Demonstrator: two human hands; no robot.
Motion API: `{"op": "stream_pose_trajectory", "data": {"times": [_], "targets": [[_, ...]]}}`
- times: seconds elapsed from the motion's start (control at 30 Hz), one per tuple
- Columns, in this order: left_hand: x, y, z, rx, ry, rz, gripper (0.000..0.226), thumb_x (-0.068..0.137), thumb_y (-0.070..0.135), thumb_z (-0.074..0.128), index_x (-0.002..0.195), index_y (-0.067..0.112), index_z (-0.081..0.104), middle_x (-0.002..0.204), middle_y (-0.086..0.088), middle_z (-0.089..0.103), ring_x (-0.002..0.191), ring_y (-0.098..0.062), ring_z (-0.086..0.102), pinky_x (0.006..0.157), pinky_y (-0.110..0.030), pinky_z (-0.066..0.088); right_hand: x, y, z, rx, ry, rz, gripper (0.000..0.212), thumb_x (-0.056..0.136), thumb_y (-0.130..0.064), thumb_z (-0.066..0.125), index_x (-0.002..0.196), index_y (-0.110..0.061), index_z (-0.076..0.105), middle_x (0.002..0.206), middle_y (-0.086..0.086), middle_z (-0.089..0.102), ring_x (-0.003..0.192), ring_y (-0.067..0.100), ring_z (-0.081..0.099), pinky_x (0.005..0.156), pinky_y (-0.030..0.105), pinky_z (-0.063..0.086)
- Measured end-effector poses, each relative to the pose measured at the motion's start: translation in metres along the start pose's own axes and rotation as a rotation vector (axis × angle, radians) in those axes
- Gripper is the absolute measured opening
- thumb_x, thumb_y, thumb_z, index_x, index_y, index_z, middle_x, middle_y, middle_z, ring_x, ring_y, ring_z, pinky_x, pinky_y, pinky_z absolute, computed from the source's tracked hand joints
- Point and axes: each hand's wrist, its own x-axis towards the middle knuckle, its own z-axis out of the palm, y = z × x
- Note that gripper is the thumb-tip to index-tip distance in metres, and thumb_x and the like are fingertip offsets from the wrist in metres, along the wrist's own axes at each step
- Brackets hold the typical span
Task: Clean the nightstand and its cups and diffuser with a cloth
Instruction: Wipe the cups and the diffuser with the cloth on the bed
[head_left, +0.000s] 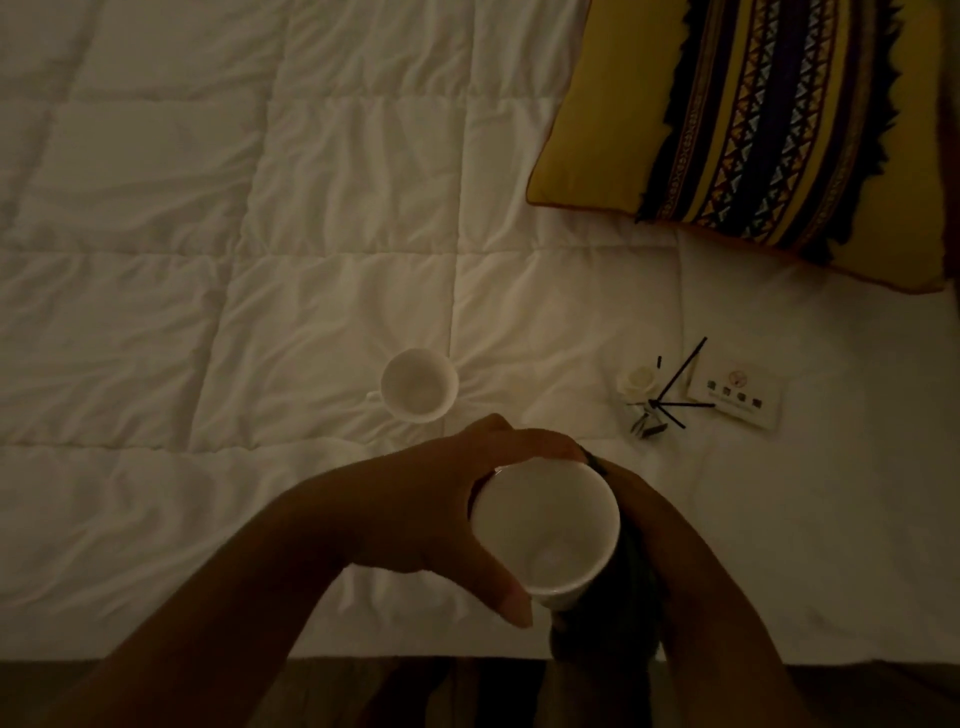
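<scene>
My left hand (426, 509) grips a white cup (545, 530) by its rim, mouth up, above the near edge of the bed. My right hand (675, 551) presses a dark cloth (618, 608) against the cup's right side and underside. A second white cup (418, 384) with a small handle stands upright on the white duvet, just beyond my left hand. The reed diffuser (649, 405), a small bottle with dark sticks and a white flower, sits on the bed to the right. The nightstand is out of view.
A white card (737, 400) lies next to the diffuser. A yellow cushion (753, 130) with dark patterned stripes rests at the far right. The quilted duvet (208, 234) fills the view; dark floor (156, 691) runs along the bottom edge.
</scene>
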Motion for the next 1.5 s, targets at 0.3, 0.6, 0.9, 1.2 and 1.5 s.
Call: {"op": "stream_pose_trajectory", "data": {"times": [0.3, 0.6, 0.9, 1.2, 1.5], "targets": [[0.021, -0.034, 0.017, -0.462, 0.096, -0.04, 0.078, 0.058, 0.022, 0.085, 0.126, 0.041, 0.054, 0.13, -0.006, 0.053, 0.114, -0.027, 0.062, 0.091, -0.047, 0.056, -0.002, 0.015, -0.013, -0.121, 0.343, -0.143, 0.028, 0.096, -0.016, 0.049, 0.094, -0.036, 0.069, 0.088, -0.011, 0.074, 0.081, 0.007, 0.07, 0.067, 0.021, 0.055], [0.044, -0.032, 0.028, -0.762, 0.36, -0.233, 0.042, 0.072, 0.037, 0.076, 0.106, 0.016, 0.065, 0.093, -0.007, 0.069, 0.074, -0.016, 0.068, 0.062, -0.026, 0.056, 0.004, 0.04, 0.008, -0.563, 0.649, -0.482, 0.027, 0.086, -0.022, 0.065, 0.112, -0.026, 0.062, 0.101, -0.019, 0.064, 0.093, -0.009, 0.063, 0.082, 0.01, 0.051], [0.078, -0.028, 0.021, -0.238, 0.626, -0.315, 0.07, 0.07, 0.043, 0.08, 0.128, 0.025, 0.045, 0.107, 0.005, 0.059, 0.086, -0.013, 0.065, 0.07, -0.026, 0.057, -0.01, 0.08, 0.012, -0.574, 0.479, -0.251, 0.03, 0.079, -0.035, 0.063, 0.108, -0.043, 0.062, 0.107, -0.022, 0.066, 0.102, -0.007, 0.06, 0.087, 0.006, 0.045], [0.114, -0.038, 0.008, 0.415, 0.576, -0.262, 0.103, 0.069, 0.032, 0.084, 0.148, 0.024, 0.02, 0.141, -0.007, 0.034, 0.125, -0.027, 0.044, 0.102, -0.043, 0.044, -0.021, 0.098, 0.018, -0.202, 0.42, 0.009, 0.02, 0.088, -0.016, 0.065, 0.091, -0.034, 0.072, 0.081, 0.003, 0.076, 0.067, 0.022, 0.072, 0.065, 0.039, 0.06], [0.125, -0.073, 0.015, 0.516, 0.523, -0.282, 0.103, 0.077, 0.021, 0.079, 0.153, 0.022, 0.009, 0.155, -0.01, 0.018, 0.141, -0.033, 0.027, 0.111, -0.046, 0.035, -0.025, 0.098, -0.002, -0.066, 0.523, 0.0, 0.017, 0.089, -0.013, 0.064, 0.095, -0.024, 0.076, 0.076, 0.008, 0.076, 0.064, 0.031, 0.07, 0.063, 0.044, 0.061]]}}
